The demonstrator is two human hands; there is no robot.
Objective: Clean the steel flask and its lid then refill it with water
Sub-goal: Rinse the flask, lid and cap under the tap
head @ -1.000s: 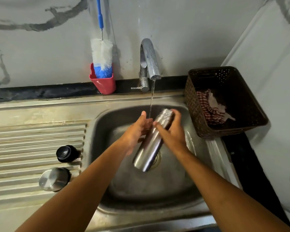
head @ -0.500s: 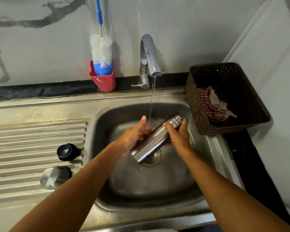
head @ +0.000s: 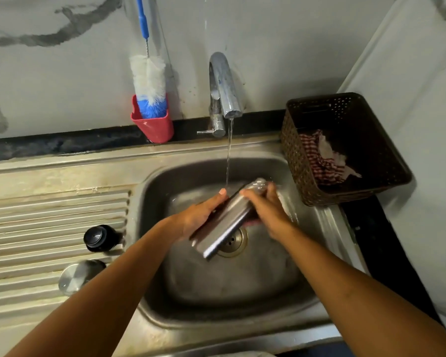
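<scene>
bare forearms [head: 108,292], bare left hand [head: 201,215], bare right hand [head: 268,210], short thumbnail [head: 222,191]

Light: dim, flat indoor light with a grey-green cast. Source sits high, toward 10 o'clock: brush [head: 148,78] and tap [head: 225,83] each throw a soft shadow on the wall toward 3 o'clock.

Glare: narrow highlights on the tap spout, one bright streak along the flask [head: 224,222], and a dull sheen on the steel lid [head: 71,276] at 8 o'clock.

Shadow: basket [head: 294,150] interior at 3 o'clock is nearly black, with little detail inside.

Blur: motion smear on the right hand [head: 268,210] and the flask neck. The left hand [head: 198,217] is sharper.

Distortion: wide-angle. The sink [head: 150,313] front rim bows near 6 o'clock, and the wall corner at 2 o'clock leans. Wall veining at 11 o'clock looks blocky.
</scene>
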